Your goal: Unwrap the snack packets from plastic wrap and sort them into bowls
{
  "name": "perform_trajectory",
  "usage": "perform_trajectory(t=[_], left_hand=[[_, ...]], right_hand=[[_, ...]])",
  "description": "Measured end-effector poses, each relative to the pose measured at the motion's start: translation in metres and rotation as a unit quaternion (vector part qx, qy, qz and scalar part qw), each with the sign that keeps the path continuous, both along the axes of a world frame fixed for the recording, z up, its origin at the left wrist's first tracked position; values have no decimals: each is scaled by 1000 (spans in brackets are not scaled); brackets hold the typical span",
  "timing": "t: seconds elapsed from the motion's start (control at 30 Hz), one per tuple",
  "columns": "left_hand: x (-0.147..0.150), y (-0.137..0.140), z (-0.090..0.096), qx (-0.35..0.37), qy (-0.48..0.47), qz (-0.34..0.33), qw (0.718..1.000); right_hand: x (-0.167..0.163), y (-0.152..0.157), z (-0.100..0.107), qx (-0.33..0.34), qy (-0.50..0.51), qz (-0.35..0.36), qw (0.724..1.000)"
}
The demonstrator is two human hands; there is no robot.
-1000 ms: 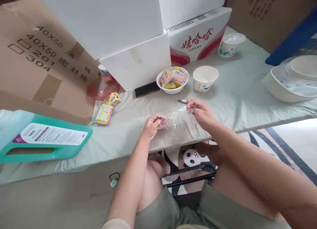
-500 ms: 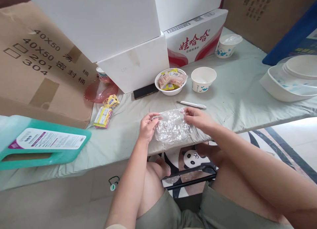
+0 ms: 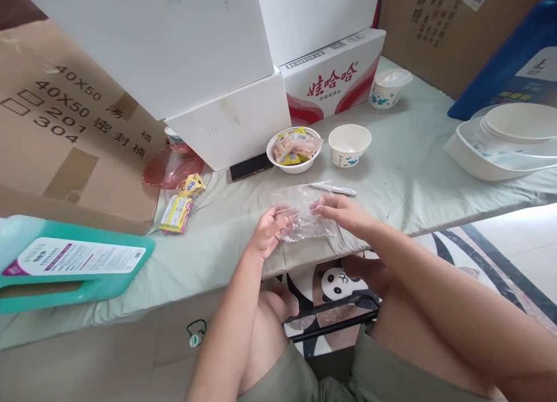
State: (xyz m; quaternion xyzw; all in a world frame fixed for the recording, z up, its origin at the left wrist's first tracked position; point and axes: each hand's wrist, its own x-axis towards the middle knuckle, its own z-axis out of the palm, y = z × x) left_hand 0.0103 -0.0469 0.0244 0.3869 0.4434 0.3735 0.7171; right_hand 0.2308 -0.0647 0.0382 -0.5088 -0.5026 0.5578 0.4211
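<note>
A clear, crinkled plastic bag (image 3: 307, 228) is stretched between my two hands, just above the front edge of the cloth-covered table. My left hand (image 3: 270, 231) pinches the bag on its left side. On the other side my right hand (image 3: 337, 210) grips it with thumb and fingers. Behind the bag lies a white utility knife (image 3: 333, 188), its left end partly covered by the bag's film. A white bowl (image 3: 295, 169) holding several wrapped snacks (image 3: 298, 145) stands farther back, beside a white paper bowl (image 3: 350, 145) with a blue leaf print.
Left lie two snack packets (image 3: 176, 213), a red plate (image 3: 167, 169) and a green jug (image 3: 87, 260). A black phone (image 3: 251, 167) rests against white boxes (image 3: 235, 118). A paper bowl (image 3: 390, 89), stacked white containers (image 3: 483, 158) and a blue bottle (image 3: 500, 71) occupy the right.
My hands have come closer together on the plastic bag, and its film now spreads up behind them toward the knife. The whole view has shifted slightly.
</note>
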Motion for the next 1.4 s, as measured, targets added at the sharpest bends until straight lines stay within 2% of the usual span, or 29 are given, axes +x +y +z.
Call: perform_trajectory(t=[0.07,0.13,0.2,0.27,0.4,0.5,0.6,0.73,0.8,0.87,0.97,1.03,1.1,1.13,1.17,1.2,1.23,1.3,1.33,1.4], left_hand=[[1,-1,-1,-2,47,-18,999],[2,-1,-2,16,96,9,995],[2,0,-3,41,112,47,992],[2,1,-1,49,97,60,992],[2,0,3,21,7,54,998],[0,3,1,5,-14,69,998],[-7,11,-4,6,17,73,997],[-21,20,-6,17,78,52,995],[-24,22,-4,51,105,65,991],[-24,24,-4,78,111,83,987],[-24,29,-7,100,102,106,984],[-24,32,-10,147,139,180,963],[-24,30,-10,215,220,292,906],[-23,27,-9,245,257,322,878],[-20,21,-6,268,277,321,865],[-15,15,-3,279,276,292,872],[-9,8,0,276,252,236,897],[3,-5,5,217,167,140,952],[9,-9,5,177,125,112,970],[17,-11,5,113,74,103,985]], right_hand=[[-1,0,3,-42,44,30,998],[-1,0,5,-74,42,32,996],[-2,1,5,-71,8,10,997],[-3,1,5,-47,6,-5,999],[-3,-2,3,7,103,-15,995],[-3,-2,0,-14,147,-18,989],[-4,7,-4,3,121,-6,993],[-14,24,-10,79,-26,7,997],[-23,31,-12,59,-46,-21,997],[-31,36,-14,18,16,-49,999],[-38,39,-18,-44,85,-1,995],[-40,40,-20,-54,54,26,997],[-42,38,-22,-29,-13,-10,999],[-42,36,-21,-10,-43,-39,998],[-44,33,-20,7,-59,-56,997],[-45,29,-17,19,-55,-52,997],[-47,25,-14,26,-26,-30,999],[-50,17,-7,25,81,37,996],[-51,14,-4,20,138,64,988],[-50,11,1,13,225,88,970]])
